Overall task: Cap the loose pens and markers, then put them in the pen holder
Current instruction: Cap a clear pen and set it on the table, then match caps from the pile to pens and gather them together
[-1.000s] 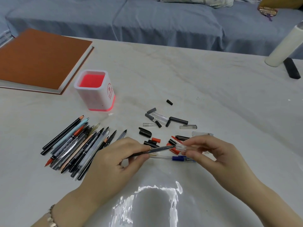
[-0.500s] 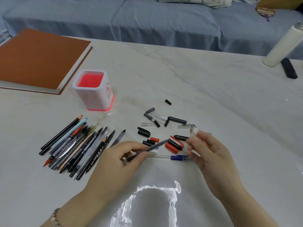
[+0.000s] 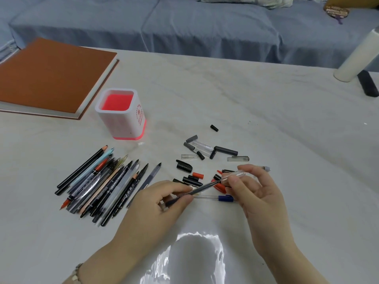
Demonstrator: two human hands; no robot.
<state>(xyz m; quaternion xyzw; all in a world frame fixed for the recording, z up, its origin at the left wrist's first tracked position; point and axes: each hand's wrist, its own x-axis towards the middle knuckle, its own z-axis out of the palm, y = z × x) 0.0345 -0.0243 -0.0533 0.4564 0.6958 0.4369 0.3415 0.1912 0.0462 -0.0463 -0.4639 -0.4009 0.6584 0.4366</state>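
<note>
Item: grey pen (image 3: 202, 188), lower centre of frame. Light, stiff, smooth barrel, probably slippery; best gripped mid-barrel. Left hand (image 3: 158, 201): fingers curled, pinching its rear half. Right hand (image 3: 258, 193): thumb and forefinger pinch clear cap (image 3: 233, 175) at the pen's tip. Pen holder (image 3: 121, 115): upper left, upright

On the desk (image 3: 266, 111), the pen pile (image 3: 114, 181) lies to your left, w/ the pen holder (image 3: 123, 121) just behind it & the book (image 3: 51, 76) further back-left. Loose caps (image 3: 225, 150) sit centre, right of the pile, just behind your left hand (image 3: 155, 203) & right hand (image 3: 260, 199).
</note>
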